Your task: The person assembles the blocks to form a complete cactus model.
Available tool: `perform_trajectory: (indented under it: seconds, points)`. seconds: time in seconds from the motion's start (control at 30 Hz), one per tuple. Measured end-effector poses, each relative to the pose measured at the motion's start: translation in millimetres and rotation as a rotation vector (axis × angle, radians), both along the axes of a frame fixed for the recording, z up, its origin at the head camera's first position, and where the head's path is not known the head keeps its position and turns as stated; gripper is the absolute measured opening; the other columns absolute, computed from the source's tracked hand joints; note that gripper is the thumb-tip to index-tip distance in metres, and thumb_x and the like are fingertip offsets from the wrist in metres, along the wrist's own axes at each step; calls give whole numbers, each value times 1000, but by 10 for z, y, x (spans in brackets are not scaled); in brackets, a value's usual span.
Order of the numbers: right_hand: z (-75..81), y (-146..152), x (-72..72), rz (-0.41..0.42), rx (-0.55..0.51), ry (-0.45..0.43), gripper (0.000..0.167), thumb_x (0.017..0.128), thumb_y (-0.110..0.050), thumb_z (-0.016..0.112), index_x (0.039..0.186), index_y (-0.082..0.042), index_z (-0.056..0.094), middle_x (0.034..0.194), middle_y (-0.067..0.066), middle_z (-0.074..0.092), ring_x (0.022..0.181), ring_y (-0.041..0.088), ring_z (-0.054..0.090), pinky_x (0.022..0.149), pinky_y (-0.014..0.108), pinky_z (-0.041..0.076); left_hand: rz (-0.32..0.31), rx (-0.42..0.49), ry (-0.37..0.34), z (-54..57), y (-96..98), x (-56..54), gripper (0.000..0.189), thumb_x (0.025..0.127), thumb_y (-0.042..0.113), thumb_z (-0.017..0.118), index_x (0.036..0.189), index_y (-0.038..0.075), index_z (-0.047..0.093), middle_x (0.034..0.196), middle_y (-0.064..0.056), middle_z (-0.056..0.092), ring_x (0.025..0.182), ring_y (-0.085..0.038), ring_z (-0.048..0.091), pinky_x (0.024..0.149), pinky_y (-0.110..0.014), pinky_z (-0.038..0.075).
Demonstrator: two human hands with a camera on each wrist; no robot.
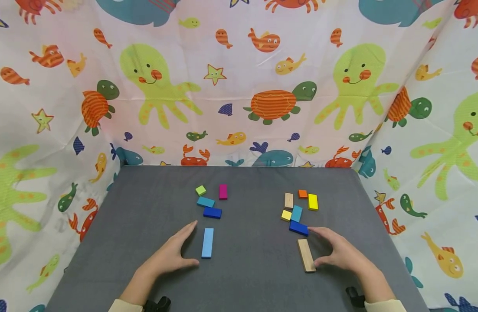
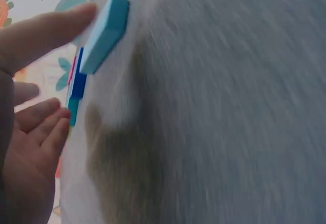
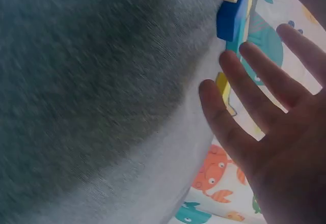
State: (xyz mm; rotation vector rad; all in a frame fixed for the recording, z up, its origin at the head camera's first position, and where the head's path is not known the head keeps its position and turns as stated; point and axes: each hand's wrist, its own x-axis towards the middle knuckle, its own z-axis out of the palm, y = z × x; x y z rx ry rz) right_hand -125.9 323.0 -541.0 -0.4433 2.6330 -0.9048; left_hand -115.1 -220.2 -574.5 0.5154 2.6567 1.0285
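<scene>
My left hand (image 1: 169, 255) is spread, thumb and fingers apart, just left of a long light blue block (image 1: 207, 243). In the left wrist view the thumb tip appears close beside that light blue block (image 2: 107, 35); whether they touch I cannot tell. My right hand (image 1: 343, 253) is likewise spread, holding nothing. Its thumb tip is at the lower end of a long plain wooden block (image 1: 306, 255), and its fingertips are by a dark blue block (image 1: 299, 228). The right wrist view has the dark blue block (image 3: 233, 18) beyond the straight fingers.
Beyond my left hand lie a dark blue block (image 1: 212, 212), a blue block (image 1: 205, 202), a green block (image 1: 201, 190) and a magenta block (image 1: 223, 192). Several yellow, orange, wooden and blue blocks cluster on the right. Sea-animal cloth (image 1: 231, 56) surrounds the grey table (image 1: 254, 277).
</scene>
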Motion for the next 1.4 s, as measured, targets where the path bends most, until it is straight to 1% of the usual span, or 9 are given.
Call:
perform_trajectory:
  seconds: [0.1,0.2,0.37,0.47,0.63,0.77,1.0,1.2,1.4]
  points:
    - [-58,9,27,14,-34,-38,98,72,-36,99,155,-13,52,151,21,54,128,40,57,104,66,49,-11,-17,-24,-40,110,-62,116,79,37,95,169,9,27,170,-19,34,156,-42,34,121,-64,33]
    - [-102,3,45,32,-54,-75,96,74,-36,99,154,-13,52,151,21,52,126,39,57,102,65,50,-26,-34,-26,-66,203,-102,110,80,29,95,167,8,32,168,-18,38,154,-42,36,120,-64,35]
    - [-127,-23,55,47,-57,-111,94,73,-33,99,152,-12,55,152,22,51,124,37,57,104,66,48,-32,-43,-13,-89,297,-129,95,80,14,92,161,4,42,162,-18,44,151,-40,38,118,-62,39]
    - [-119,-45,58,52,-32,-109,93,71,-32,100,151,-12,57,151,21,53,123,36,58,104,66,47,-18,-46,-19,-78,325,-134,95,79,12,92,160,1,43,159,-18,46,149,-39,39,116,-61,41]
    - [-99,-92,79,31,12,-119,96,69,-34,101,151,-13,58,153,19,53,131,41,53,107,69,45,-3,-59,-25,-55,358,-150,97,75,17,96,157,2,47,151,-14,49,142,-35,44,112,-58,45]
    - [-102,-125,97,-1,42,-131,99,67,-34,102,153,-15,57,155,18,52,137,43,48,108,72,42,6,-29,-21,-43,411,-161,95,71,23,98,153,5,52,146,-10,52,136,-30,47,109,-57,47]
    - [-122,-141,127,-8,73,-135,103,65,-28,103,155,-15,54,157,16,51,139,42,46,107,71,44,0,30,-7,-41,531,-159,94,71,29,99,150,7,52,147,-9,51,137,-30,45,109,-59,46]
    - [-134,-146,129,-5,61,-133,101,67,-26,102,155,-14,54,157,16,51,140,43,46,108,72,43,-48,59,-29,-44,652,-140,94,73,36,98,151,9,52,147,-6,52,138,-29,46,110,-60,45]
    - [-164,-147,109,-4,69,-129,99,69,-27,101,156,-16,54,157,15,50,139,41,46,107,71,44,-99,74,-23,-27,814,-119,94,74,36,98,150,8,51,146,-5,51,136,-27,47,111,-58,45]
